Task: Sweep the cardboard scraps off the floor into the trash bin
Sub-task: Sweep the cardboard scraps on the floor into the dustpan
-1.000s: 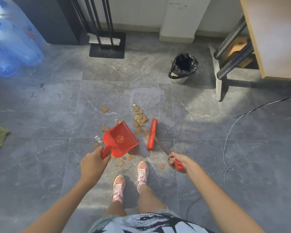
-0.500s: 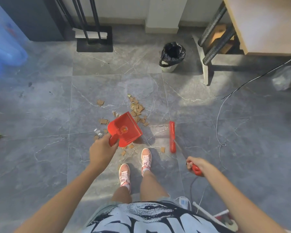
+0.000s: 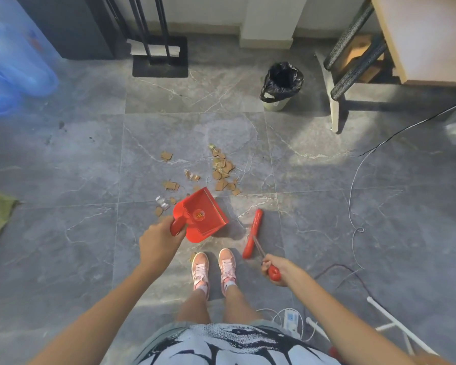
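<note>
Red plastic dustpan point(image 3: 199, 218) gripped by its handle in left hand point(image 3: 159, 239), just ahead of pink shoes point(image 3: 200, 270). Red long-handled brush point(image 3: 253, 233) gripped at handle end in right hand point(image 3: 275, 267), head just beside dustpan. Brown cardboard scraps point(image 3: 223, 169) scattered on grey tiled floor point(image 3: 63, 246), mostly beyond dustpan. Black-lined trash bin point(image 3: 282, 85) well apart from scraps, near pale wooden table point(image 3: 427, 35).

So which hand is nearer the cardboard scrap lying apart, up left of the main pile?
Left. The left hand, gripping the dustpan handle, is straight below the lone scrap in the view; the right hand, holding the brush, is farther off to its lower right.
</note>
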`<state>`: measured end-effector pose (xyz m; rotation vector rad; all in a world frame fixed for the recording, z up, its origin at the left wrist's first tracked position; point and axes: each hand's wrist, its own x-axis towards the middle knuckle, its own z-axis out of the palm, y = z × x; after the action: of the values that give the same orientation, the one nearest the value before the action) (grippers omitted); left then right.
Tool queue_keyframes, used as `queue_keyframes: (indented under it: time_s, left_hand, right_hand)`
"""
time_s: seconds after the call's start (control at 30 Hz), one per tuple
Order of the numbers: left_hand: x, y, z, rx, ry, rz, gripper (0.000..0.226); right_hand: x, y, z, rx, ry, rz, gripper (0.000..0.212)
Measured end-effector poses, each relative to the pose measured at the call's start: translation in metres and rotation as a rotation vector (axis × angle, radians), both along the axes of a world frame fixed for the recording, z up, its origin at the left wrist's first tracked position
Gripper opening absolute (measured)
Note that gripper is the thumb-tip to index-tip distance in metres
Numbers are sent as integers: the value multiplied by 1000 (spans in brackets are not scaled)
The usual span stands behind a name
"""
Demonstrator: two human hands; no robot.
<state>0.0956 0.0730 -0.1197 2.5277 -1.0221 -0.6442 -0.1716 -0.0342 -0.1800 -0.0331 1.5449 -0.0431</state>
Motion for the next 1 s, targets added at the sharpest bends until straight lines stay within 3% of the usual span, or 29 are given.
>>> queue_keyframes:
  time_s: [0.4,0.7,1.0]
  left_hand:
    - [29,31,11,-13,64,266,43]
    - [67,8,23,-76,52,337,42]
    - [90,-87,26,-54,63,420,42]
  right_hand:
    - [39,-49,28,-28,-168,-39,30]
    - [98,-136,82,-128,-57,349,28]
    - [199,-268,94,-305,78,776,22]
